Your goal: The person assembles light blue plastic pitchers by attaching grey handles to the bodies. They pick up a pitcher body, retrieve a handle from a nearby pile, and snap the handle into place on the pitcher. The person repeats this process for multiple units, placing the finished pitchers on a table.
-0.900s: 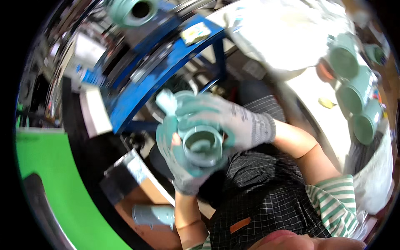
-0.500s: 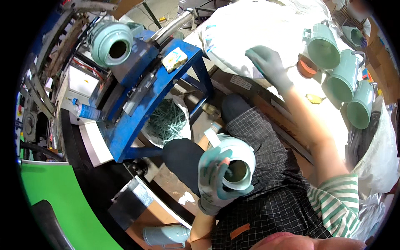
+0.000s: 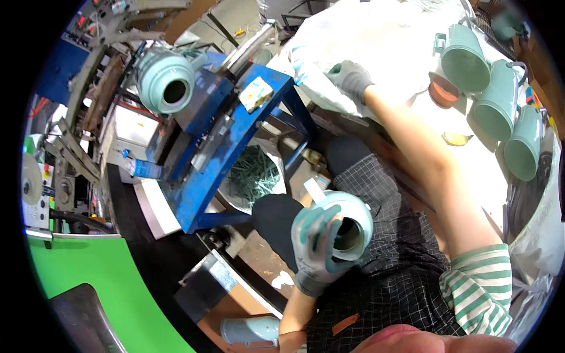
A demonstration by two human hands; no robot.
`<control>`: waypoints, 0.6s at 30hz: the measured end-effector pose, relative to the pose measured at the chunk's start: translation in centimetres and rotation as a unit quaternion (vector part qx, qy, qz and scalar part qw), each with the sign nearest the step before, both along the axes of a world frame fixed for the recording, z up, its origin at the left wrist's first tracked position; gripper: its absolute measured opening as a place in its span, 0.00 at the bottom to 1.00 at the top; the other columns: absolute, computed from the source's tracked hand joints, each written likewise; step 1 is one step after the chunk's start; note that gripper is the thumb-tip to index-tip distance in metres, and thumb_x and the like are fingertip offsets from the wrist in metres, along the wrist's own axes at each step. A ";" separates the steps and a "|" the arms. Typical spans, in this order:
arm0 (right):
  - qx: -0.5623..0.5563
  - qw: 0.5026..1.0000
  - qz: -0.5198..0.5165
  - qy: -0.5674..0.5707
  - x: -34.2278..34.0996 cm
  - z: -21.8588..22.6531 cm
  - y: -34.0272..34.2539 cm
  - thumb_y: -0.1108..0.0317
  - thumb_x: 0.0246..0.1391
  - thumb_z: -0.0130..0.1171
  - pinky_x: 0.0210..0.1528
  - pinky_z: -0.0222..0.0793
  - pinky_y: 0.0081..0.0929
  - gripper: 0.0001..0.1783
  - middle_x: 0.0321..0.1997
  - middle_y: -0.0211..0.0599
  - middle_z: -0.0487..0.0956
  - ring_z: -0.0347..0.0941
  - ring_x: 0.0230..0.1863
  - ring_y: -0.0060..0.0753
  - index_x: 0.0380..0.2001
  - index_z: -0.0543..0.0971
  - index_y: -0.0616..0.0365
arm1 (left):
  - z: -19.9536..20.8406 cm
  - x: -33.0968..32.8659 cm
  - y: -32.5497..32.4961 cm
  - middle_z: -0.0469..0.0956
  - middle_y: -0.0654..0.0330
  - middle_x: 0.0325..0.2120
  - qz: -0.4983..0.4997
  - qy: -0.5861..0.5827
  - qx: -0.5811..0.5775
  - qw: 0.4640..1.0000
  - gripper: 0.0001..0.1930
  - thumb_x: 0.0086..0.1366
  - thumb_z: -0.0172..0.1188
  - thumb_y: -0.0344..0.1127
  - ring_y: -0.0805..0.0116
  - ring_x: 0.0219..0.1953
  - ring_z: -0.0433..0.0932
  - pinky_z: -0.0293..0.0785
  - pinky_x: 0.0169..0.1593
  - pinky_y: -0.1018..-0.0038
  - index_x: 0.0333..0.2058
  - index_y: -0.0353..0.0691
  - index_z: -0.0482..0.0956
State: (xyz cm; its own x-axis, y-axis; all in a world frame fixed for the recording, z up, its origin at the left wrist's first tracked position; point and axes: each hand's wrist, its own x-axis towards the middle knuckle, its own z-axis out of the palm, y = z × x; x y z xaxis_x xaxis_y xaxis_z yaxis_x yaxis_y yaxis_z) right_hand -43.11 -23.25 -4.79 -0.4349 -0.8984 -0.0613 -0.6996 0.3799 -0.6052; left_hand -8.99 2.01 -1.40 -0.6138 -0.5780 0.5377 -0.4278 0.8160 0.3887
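My gloved left hand [image 3: 318, 247] is closed around a mint-green plastic jug body [image 3: 357, 207] resting on my lap. The jug's round opening tilts up toward me, and its handle sticks out at the far left. My gloved right hand [image 3: 351, 80] reaches far forward to a white plastic sheet [image 3: 376, 35] heaped on the table. Its fingers look curled in at the sheet's near left part, though the fingertips are partly hidden. Another mint-green jug body [image 3: 154, 88] sits on a blue metal stand [image 3: 235, 126] at the left.
Several mint-green jugs [image 3: 465, 62] lie on the right side of the table, near a brown-orange cup-shaped piece [image 3: 442, 93] and a yellowish piece [image 3: 456, 139]. Under the stand, a white bag [image 3: 278, 154] holds green plastic scraps. A light blue-green jug [image 3: 250, 330] lies low left.
My right hand has moved left along the white sheet, and its outstretched fingers have curled in. My left hand still holds the jug. The whole view has shifted slightly.
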 end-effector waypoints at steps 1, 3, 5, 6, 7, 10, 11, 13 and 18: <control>-0.026 1.000 -0.003 0.000 1.0 0.6 0.3 0.35 0.57 0.59 0.55 0.77 0.39 0.29 0.42 0.41 0.89 0.85 0.47 0.47 0.45 0.90 0.47 | 0.3 -0.1 -0.6 0.74 0.55 0.61 -0.011 0.005 -0.012 1.000 0.46 0.50 0.79 0.54 0.50 0.61 0.74 0.70 0.65 0.45 0.64 0.40 0.73; -0.120 0.989 -0.035 0.080 0.8 0.4 0.5 0.42 0.57 0.62 0.55 0.76 0.38 0.23 0.43 0.41 0.89 0.85 0.47 0.46 0.41 0.91 0.47 | 0.7 0.0 -0.8 0.73 0.55 0.61 -0.007 -0.020 -0.008 1.000 0.44 0.49 0.79 0.52 0.49 0.61 0.73 0.71 0.64 0.47 0.63 0.41 0.73; -0.129 0.991 -0.012 0.025 -0.6 0.4 1.4 0.47 0.59 0.62 0.55 0.76 0.37 0.20 0.43 0.43 0.88 0.85 0.47 0.44 0.41 0.90 0.49 | 0.6 0.3 -0.6 0.73 0.53 0.61 0.011 0.001 -0.010 1.000 0.44 0.49 0.80 0.51 0.48 0.60 0.73 0.71 0.63 0.48 0.62 0.40 0.73; -0.150 0.989 -0.009 0.008 -1.8 0.2 2.1 0.48 0.59 0.62 0.54 0.76 0.38 0.20 0.43 0.43 0.88 0.85 0.46 0.44 0.41 0.90 0.50 | 0.5 0.2 -0.5 0.73 0.52 0.60 0.023 0.023 -0.019 0.999 0.44 0.49 0.81 0.50 0.48 0.59 0.73 0.71 0.63 0.49 0.62 0.39 0.72; -0.168 0.986 -0.009 -0.010 -2.8 0.0 3.3 0.49 0.61 0.61 0.55 0.76 0.38 0.20 0.43 0.44 0.88 0.85 0.46 0.45 0.47 0.88 0.51 | 0.1 0.1 -0.5 0.74 0.51 0.59 0.023 0.030 -0.027 0.999 0.45 0.49 0.82 0.48 0.49 0.58 0.74 0.72 0.61 0.50 0.63 0.37 0.72; -0.209 0.973 0.030 -0.090 -3.7 0.5 6.3 0.55 0.60 0.65 0.56 0.77 0.35 0.21 0.47 0.44 0.87 0.83 0.49 0.40 0.52 0.84 0.54 | -2.2 0.4 0.9 0.73 0.44 0.58 0.067 0.062 0.019 0.996 0.48 0.51 0.81 0.47 0.43 0.56 0.74 0.72 0.58 0.52 0.65 0.29 0.66; -0.238 0.962 0.072 -0.113 -1.6 1.6 8.8 0.55 0.60 0.67 0.56 0.77 0.36 0.23 0.50 0.44 0.86 0.83 0.50 0.39 0.53 0.83 0.57 | -0.4 -0.1 0.0 0.70 0.42 0.60 0.029 0.044 -0.030 0.998 0.53 0.51 0.82 0.47 0.42 0.56 0.73 0.71 0.60 0.52 0.67 0.26 0.62; -0.175 0.961 0.163 -0.136 6.0 6.0 13.5 0.54 0.61 0.67 0.56 0.78 0.38 0.24 0.51 0.44 0.85 0.82 0.50 0.38 0.53 0.81 0.59 | -1.8 1.2 -0.7 0.68 0.40 0.61 0.085 0.040 0.035 0.995 0.50 0.56 0.78 0.49 0.39 0.57 0.72 0.70 0.62 0.50 0.69 0.30 0.61; -0.302 0.818 0.481 0.089 10.9 6.5 22.3 0.45 0.56 0.64 0.50 0.76 0.42 0.20 0.48 0.39 0.79 0.77 0.51 0.44 0.40 0.83 0.49 | 0.4 -0.6 -2.2 0.71 0.46 0.58 0.058 -0.055 -0.087 0.993 0.38 0.56 0.75 0.47 0.41 0.57 0.71 0.70 0.59 0.48 0.61 0.37 0.70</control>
